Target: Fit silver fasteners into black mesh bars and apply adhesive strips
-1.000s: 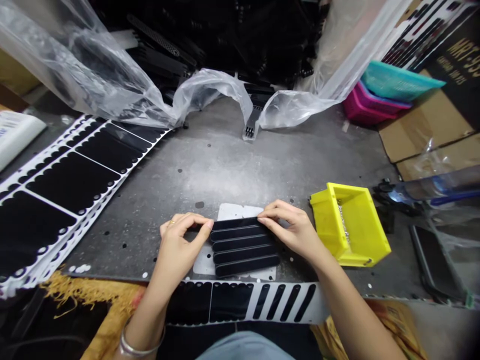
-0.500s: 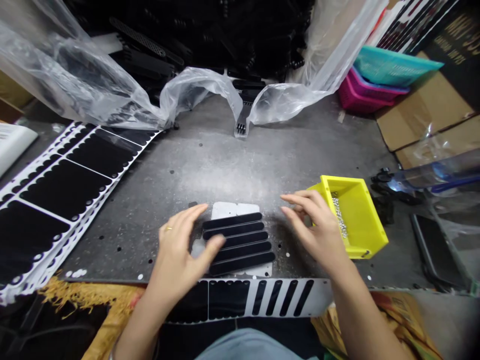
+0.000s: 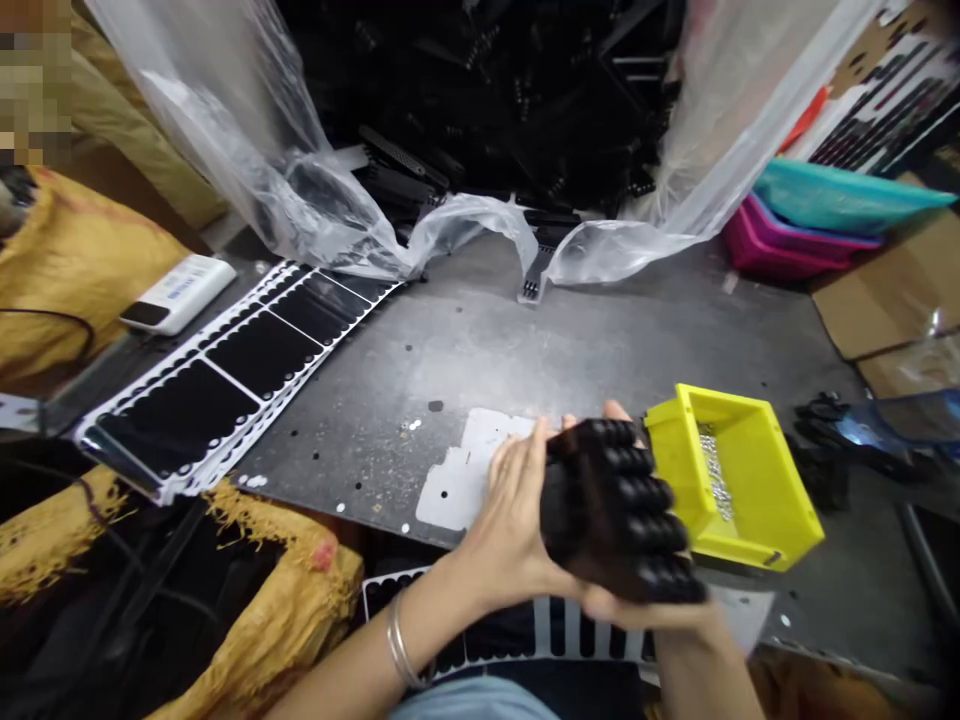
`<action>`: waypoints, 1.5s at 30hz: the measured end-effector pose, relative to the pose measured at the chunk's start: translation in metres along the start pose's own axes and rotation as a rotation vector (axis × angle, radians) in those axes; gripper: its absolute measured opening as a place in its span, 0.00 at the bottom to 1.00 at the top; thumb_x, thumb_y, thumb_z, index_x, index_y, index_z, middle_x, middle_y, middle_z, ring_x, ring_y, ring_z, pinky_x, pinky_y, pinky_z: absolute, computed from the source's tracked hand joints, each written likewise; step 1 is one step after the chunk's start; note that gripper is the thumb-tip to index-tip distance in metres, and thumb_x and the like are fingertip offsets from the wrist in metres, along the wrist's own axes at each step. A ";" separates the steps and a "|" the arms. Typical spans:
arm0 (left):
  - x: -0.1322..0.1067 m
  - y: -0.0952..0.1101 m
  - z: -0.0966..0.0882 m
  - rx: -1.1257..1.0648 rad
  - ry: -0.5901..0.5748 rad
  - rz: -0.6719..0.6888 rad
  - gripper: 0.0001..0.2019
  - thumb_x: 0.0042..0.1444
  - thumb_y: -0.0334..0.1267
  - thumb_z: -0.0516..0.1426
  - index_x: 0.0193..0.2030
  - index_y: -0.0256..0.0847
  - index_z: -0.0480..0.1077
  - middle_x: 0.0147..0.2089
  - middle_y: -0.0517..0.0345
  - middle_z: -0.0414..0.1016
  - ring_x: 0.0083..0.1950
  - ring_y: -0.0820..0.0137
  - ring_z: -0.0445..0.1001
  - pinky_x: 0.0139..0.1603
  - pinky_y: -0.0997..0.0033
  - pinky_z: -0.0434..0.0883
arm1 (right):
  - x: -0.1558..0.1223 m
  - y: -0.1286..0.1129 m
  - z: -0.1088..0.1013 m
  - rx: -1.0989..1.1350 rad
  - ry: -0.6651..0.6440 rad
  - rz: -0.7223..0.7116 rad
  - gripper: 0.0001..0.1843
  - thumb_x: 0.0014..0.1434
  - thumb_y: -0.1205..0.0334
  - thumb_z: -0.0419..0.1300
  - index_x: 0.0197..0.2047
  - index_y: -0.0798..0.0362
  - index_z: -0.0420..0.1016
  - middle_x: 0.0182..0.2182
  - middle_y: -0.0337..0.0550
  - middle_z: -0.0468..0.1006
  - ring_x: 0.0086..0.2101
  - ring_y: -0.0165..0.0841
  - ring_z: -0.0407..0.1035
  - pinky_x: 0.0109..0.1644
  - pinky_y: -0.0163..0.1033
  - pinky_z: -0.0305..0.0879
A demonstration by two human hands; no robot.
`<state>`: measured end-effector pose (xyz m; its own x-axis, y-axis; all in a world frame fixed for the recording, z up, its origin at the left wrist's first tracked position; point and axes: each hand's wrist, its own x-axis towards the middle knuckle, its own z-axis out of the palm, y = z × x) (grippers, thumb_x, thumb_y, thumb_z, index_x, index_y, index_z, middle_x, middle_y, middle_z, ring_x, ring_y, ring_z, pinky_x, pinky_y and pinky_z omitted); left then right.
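Note:
A bundle of black bars (image 3: pixel 622 510) is held up off the worktable, tilted and blurred by motion, with rows of rounded black knobs facing right. My left hand (image 3: pixel 510 515) grips its left side, fingers closed along it. From underneath and behind, my right hand (image 3: pixel 637 608) holds the same bundle; most of its fingers are hidden, with tips showing above the top edge. White backing sheet (image 3: pixel 450 485) lies on the table just left of the bundle. Below my hands, a sheet with black strips (image 3: pixel 585 625) hangs at the table's front edge.
A yellow bin (image 3: pixel 784 490) with small shiny metal pieces stands close on the right. Sheets of black stickers (image 3: pixel 262 355) lie at left beside a white device (image 3: pixel 180 293). Behind, a clear plastic bag (image 3: pixel 622 258) holds many black parts. Pink and teal baskets (image 3: pixel 787 235) sit back right.
The black bars lying side by side on the white sheet are now lifted as one bundle between both hands. My hands have come together toward the right. The view has shifted left.

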<state>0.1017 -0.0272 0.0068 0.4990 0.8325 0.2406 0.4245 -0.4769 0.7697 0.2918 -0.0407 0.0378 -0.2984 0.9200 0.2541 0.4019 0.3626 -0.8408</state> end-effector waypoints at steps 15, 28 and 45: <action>-0.038 -0.048 -0.053 0.214 -0.130 -0.266 0.78 0.41 0.74 0.66 0.76 0.45 0.11 0.82 0.31 0.24 0.81 0.39 0.33 0.77 0.29 0.45 | 0.008 0.030 0.037 -0.471 -0.065 0.306 0.45 0.74 0.43 0.47 0.79 0.40 0.19 0.79 0.50 0.34 0.76 0.50 0.39 0.73 0.67 0.54; -0.045 0.031 -0.015 0.074 -0.127 0.068 0.31 0.68 0.39 0.58 0.75 0.45 0.54 0.68 0.49 0.72 0.67 0.59 0.71 0.66 0.55 0.71 | -0.075 -0.010 -0.047 -0.537 -0.244 0.101 0.09 0.74 0.64 0.55 0.48 0.44 0.76 0.37 0.35 0.82 0.38 0.33 0.76 0.54 0.48 0.63; -0.042 0.034 0.027 0.140 0.160 0.118 0.10 0.70 0.26 0.51 0.51 0.40 0.71 0.35 0.56 0.78 0.33 0.68 0.72 0.39 0.65 0.64 | -0.101 -0.003 0.010 -0.243 0.545 0.172 0.13 0.67 0.67 0.61 0.50 0.44 0.83 0.52 0.49 0.80 0.55 0.48 0.73 0.58 0.62 0.72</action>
<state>0.1155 -0.0862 0.0071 0.4305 0.7972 0.4232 0.4767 -0.5990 0.6434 0.3120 -0.1366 0.0101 0.2472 0.8887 0.3862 0.6098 0.1671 -0.7747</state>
